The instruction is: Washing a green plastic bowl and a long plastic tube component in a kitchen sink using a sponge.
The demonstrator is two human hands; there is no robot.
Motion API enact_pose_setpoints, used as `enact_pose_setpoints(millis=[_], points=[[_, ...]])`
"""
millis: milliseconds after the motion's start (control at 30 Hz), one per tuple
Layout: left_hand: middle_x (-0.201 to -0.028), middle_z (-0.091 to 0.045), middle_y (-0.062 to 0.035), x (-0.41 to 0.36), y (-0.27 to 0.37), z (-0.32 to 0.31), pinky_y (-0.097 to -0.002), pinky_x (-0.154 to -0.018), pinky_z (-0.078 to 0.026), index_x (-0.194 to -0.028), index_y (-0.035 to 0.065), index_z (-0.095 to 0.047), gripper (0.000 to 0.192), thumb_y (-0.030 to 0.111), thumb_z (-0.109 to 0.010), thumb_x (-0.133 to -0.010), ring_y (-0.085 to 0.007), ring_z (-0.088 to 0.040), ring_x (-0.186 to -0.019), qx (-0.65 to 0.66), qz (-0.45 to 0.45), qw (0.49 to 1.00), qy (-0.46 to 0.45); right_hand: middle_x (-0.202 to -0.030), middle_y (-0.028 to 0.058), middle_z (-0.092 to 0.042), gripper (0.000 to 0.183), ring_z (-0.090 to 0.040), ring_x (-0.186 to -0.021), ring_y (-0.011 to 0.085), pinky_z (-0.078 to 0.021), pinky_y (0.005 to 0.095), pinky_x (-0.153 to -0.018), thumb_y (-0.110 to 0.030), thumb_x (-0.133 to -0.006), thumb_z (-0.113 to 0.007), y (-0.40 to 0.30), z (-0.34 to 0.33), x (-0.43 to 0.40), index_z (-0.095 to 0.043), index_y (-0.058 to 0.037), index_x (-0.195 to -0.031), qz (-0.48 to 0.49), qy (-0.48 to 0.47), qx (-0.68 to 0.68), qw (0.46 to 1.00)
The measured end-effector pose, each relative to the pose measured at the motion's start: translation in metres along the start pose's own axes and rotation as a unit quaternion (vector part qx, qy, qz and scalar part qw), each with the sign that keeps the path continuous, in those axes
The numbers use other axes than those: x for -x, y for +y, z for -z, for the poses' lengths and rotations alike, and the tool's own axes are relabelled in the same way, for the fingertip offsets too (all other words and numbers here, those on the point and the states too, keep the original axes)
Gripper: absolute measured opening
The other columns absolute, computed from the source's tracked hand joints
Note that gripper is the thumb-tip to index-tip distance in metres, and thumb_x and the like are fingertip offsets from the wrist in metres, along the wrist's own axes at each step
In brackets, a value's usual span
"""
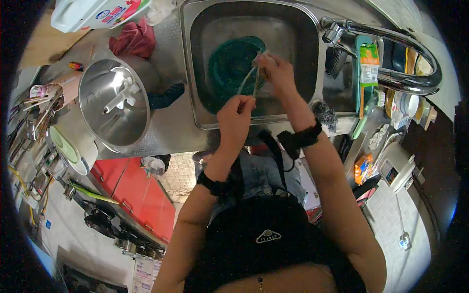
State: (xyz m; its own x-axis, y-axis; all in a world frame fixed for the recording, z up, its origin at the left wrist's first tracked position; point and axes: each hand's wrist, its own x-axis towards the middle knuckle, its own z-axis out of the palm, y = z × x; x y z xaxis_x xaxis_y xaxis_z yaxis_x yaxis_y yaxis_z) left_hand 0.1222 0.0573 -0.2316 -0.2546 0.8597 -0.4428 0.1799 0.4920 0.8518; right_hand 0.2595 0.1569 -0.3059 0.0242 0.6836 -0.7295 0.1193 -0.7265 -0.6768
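Observation:
Over the steel sink [253, 5], both my hands share a thin, pale, flexible loop or strip [246, 81]; which of the two I cannot tell. My left hand [234, 113] pinches its lower end near the sink's front edge. Up and to the right, my right hand [278, 75] grips the upper end, where a small pale, translucent bit shows at the fingertips. Beneath them a round dark-green plastic basin [223, 66] rests in the sink, partly hidden by the hands.
Left of the sink stands a steel pot [89, 106] with white plastic parts [126, 93] inside and a dark handle [166, 96]. A red cloth [133, 40] lies behind it. To the right are a chrome faucet [410, 34], a steel-wool scrubber [325, 116] and a green-handled brush [364, 119].

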Motion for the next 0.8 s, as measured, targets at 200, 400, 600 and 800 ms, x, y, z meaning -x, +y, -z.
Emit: enact_pose_setpoints(millis=[200,400,600,800], points=[[-0.082,-0.069,-0.0067,-0.006,-0.004,0.013,-0.0233,-0.066,-0.046,-0.097,-0.0004,-0.067,0.016,0.01,-0.063,-0.087,-0.0098,-0.059,-0.069,0.012,0.056,0.997,0.041,-0.095,0.0117,-0.067,0.049,-0.064,-0.085,0.0224,-0.05,0.0354,-0.071,-0.03,-0.081,-0.068,0.0,0.046,-0.043,-0.056,-0.0017,-0.12,0.117,0.147,0.33,0.925],[-0.091,-0.07,-0.006,-0.016,-0.025,0.002,-0.0228,-0.068,-0.047,-0.108,0.0007,-0.063,0.02,0.008,-0.058,-0.09,-0.0102,-0.059,-0.07,0.066,-0.001,0.997,0.026,-0.1,0.0121,-0.065,0.05,-0.064,-0.091,0.0233,-0.0514,0.0364,-0.076,-0.03,-0.084,-0.066,0.116,0.086,-0.09,-0.052,-0.0028,-0.124,0.073,0.007,0.572,0.817],[-0.09,-0.07,-0.0089,-0.016,-0.032,0.008,-0.0239,-0.067,-0.049,-0.105,-0.0009,-0.061,0.018,0.007,-0.057,-0.09,-0.0119,-0.062,-0.071,0.164,0.083,0.983,0.007,-0.103,0.0095,-0.065,0.041,-0.063,-0.089,0.02,-0.0519,0.0335,-0.077,-0.029,-0.091,-0.057,0.024,0.046,0.026,-0.054,-0.0035,-0.122,-0.017,-0.114,0.144,0.983],[-0.083,-0.07,-0.0095,-0.017,-0.004,-0.01,-0.0245,-0.062,-0.049,-0.094,-0.002,-0.065,0.015,0.01,-0.059,-0.089,-0.0115,-0.063,-0.066,0.026,0.054,0.997,-0.053,-0.096,0.0065,-0.066,0.036,-0.062,-0.087,0.0152,-0.0503,0.0279,-0.077,-0.028,-0.093,-0.056,0.001,-0.003,0.08,-0.056,-0.0024,-0.119,0.074,-0.107,-0.039,0.991]])
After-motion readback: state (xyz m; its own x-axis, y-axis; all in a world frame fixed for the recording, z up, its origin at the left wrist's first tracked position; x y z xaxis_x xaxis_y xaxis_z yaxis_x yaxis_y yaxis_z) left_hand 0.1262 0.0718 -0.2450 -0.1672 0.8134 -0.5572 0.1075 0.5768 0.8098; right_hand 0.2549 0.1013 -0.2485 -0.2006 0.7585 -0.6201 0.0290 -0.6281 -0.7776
